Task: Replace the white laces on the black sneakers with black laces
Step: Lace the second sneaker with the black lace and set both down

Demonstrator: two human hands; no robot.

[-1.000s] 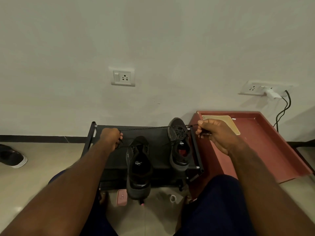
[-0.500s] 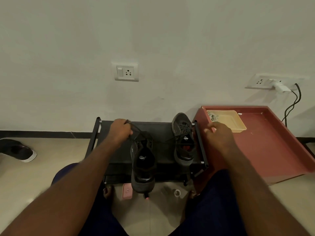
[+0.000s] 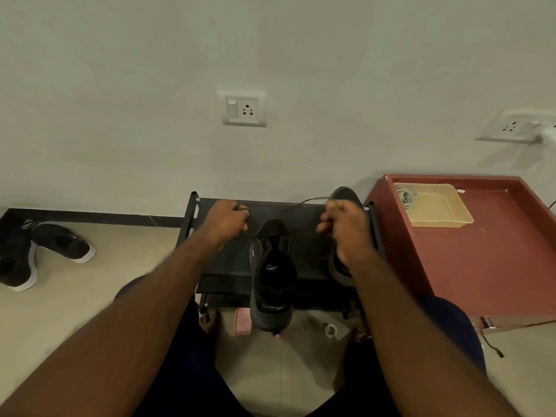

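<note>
Two black sneakers stand on a low black rack (image 3: 192,212). The middle sneaker (image 3: 272,275) points away from me, its tongue open and its eyelets bare. My left hand (image 3: 228,216) is curled at the rack's back left and pinches something thin and dark, apparently the black lace. My right hand (image 3: 343,227) is curled over the right sneaker (image 3: 343,192) and hides most of it; its fingertips pinch together. A thin lace end (image 3: 313,200) shows beside that sneaker's toe. White laces (image 3: 406,196) lie in a beige tray (image 3: 445,219).
A red table (image 3: 496,266) stands right of the rack against the wall. Another pair of black shoes (image 3: 60,245) lies on the floor at the left. A pink phone (image 3: 243,320) and a tape roll (image 3: 331,329) lie under the rack's front edge.
My right hand moved left from the red table's edge to above the right sneaker and curled. My left hand stayed at the rack's back left. The view shifted left.
</note>
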